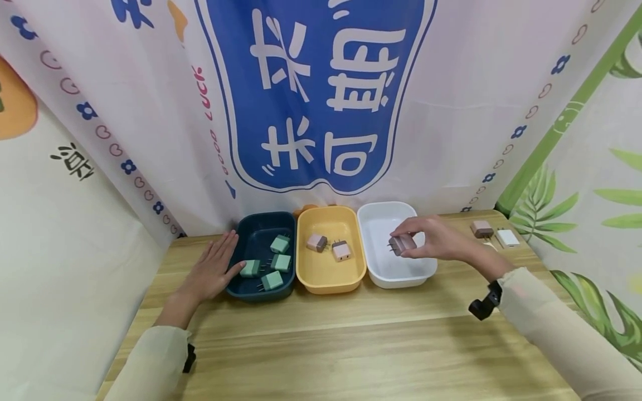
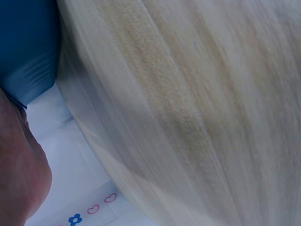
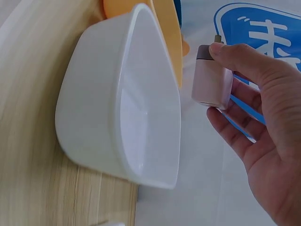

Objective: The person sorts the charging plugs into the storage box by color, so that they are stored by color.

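My right hand (image 1: 435,239) pinches a pink plug-in charger (image 1: 405,243) with a brownish prong end, held above the white bin (image 1: 401,278). In the right wrist view, thumb and fingers grip that charger (image 3: 210,82) beside the bin's rim. Straight-fingered, my left hand (image 1: 209,271) rests against the left side of the dark blue bin (image 1: 266,223), its thumb over the rim. Several mint-green chargers (image 1: 280,262) lie in the dark bin. The yellow bin (image 1: 331,214) between holds two pink chargers (image 1: 341,250). My right hand hides part of the white bin's inside.
Right of the bins, a pink-brown charger (image 1: 482,229) and a white charger (image 1: 507,238) lie near the back edge of the wooden table (image 1: 341,345). A printed curtain (image 1: 451,111) hangs directly behind the bins.
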The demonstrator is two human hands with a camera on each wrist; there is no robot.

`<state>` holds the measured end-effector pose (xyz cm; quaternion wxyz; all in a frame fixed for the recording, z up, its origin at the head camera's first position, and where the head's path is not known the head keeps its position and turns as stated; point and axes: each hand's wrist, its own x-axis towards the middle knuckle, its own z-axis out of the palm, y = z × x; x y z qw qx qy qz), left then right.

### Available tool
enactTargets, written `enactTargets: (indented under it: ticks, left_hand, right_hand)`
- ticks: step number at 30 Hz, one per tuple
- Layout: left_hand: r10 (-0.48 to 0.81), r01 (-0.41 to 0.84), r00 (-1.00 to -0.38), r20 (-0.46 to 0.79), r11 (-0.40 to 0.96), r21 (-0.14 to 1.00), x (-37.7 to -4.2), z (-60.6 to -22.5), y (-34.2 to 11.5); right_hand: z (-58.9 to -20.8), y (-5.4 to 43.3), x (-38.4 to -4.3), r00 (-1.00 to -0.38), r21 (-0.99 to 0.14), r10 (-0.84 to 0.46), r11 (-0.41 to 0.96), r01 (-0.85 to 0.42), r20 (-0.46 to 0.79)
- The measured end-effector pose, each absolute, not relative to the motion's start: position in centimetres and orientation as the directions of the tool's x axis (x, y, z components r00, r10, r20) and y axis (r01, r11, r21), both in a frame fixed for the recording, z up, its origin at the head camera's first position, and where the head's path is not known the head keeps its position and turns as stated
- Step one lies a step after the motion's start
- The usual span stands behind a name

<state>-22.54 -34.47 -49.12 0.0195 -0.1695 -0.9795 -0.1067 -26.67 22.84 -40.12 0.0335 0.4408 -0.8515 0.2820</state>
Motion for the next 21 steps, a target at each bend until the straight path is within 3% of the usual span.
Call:
enactTargets:
  ticks: [21]
  left_hand:
    - [0.317,0.317,-0.948,0.029,0.930,0.186,-22.4,-48.6,-34.2]
  right_hand:
    - [-41.1,18.1,-27.2,-0.615,-0.540,-0.732,0.404,-0.738,0.293]
